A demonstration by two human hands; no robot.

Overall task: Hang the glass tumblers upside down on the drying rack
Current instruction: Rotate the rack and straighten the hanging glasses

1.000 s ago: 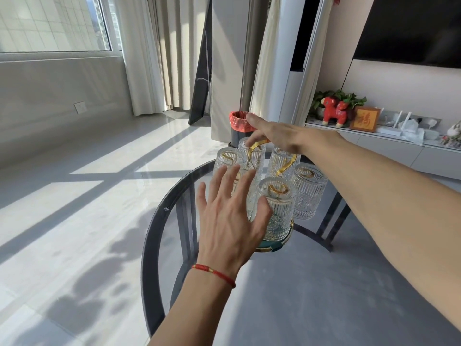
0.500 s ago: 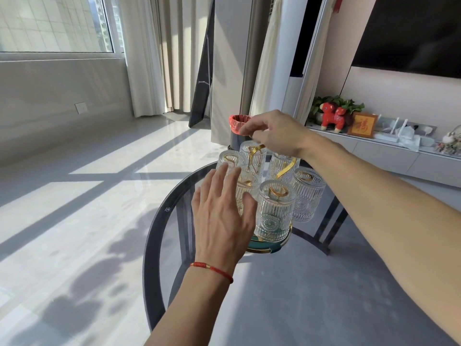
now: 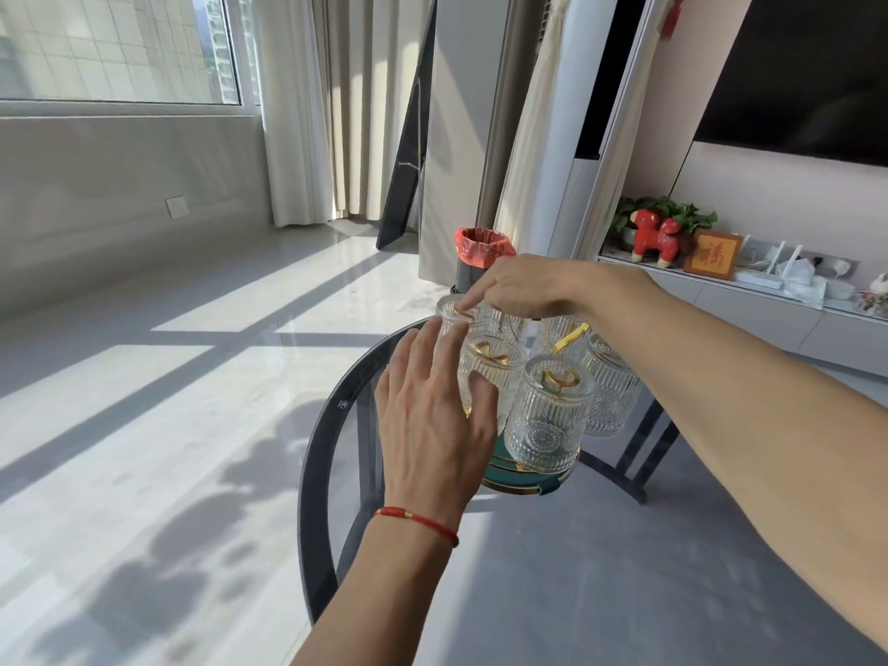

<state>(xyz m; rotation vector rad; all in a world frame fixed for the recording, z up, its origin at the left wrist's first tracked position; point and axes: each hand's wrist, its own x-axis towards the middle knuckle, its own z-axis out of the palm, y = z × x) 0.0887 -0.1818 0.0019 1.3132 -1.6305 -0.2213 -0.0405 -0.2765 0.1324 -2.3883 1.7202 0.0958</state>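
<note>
Several ribbed glass tumblers hang upside down on a gold-armed drying rack (image 3: 569,335) with a green and gold base (image 3: 519,478), standing on a round glass table (image 3: 317,454). The nearest tumbler (image 3: 548,415) hangs at the front right. My left hand (image 3: 432,425) lies flat, fingers spread, against the near-left tumbler (image 3: 490,372). My right hand (image 3: 524,286) hovers over the top of the rack, its index finger touching the base of the far-left tumbler (image 3: 454,312). Neither hand closes round a glass.
The table's dark rim curves at the left and near me. A black bin with a red liner (image 3: 480,254) stands on the floor behind the table. A low white cabinet with a red toy horse (image 3: 656,235) runs along the right wall.
My right hand came down from above the rack and its index finger now touches the far-left tumbler. My left hand stayed against the near-left tumbler, shifting slightly forward.
</note>
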